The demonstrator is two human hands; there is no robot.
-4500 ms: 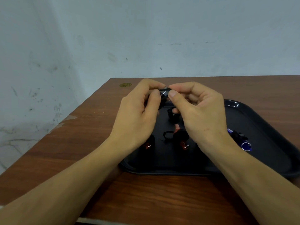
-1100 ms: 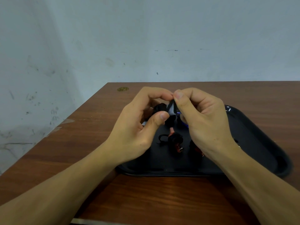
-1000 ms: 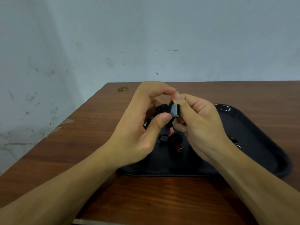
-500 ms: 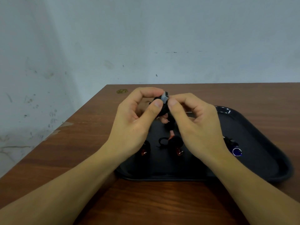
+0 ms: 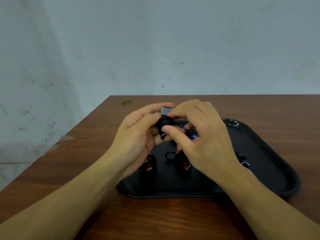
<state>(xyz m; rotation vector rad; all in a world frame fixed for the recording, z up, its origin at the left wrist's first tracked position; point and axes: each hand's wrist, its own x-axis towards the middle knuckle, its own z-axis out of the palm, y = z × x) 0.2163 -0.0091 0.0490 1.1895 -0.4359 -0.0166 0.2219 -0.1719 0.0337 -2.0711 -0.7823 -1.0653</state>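
At the centre of the frame, a left hand [image 5: 136, 135] and a right hand [image 5: 204, 141] meet above the far left part of a black tray [image 5: 173, 194] on a wooden table [image 5: 86, 153]. Both curl fingers and thumbs round one small black part [image 5: 165, 122], its grey end [image 5: 165, 110] pointing up, held in the air between them. Red-tipped black pieces [image 5: 149, 164] and a blue-tipped piece [image 5: 245, 163] lie in the tray below.

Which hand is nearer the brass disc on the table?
Left. The left hand sits just this side of the brass disc; the right hand is farther right, over the black tray.
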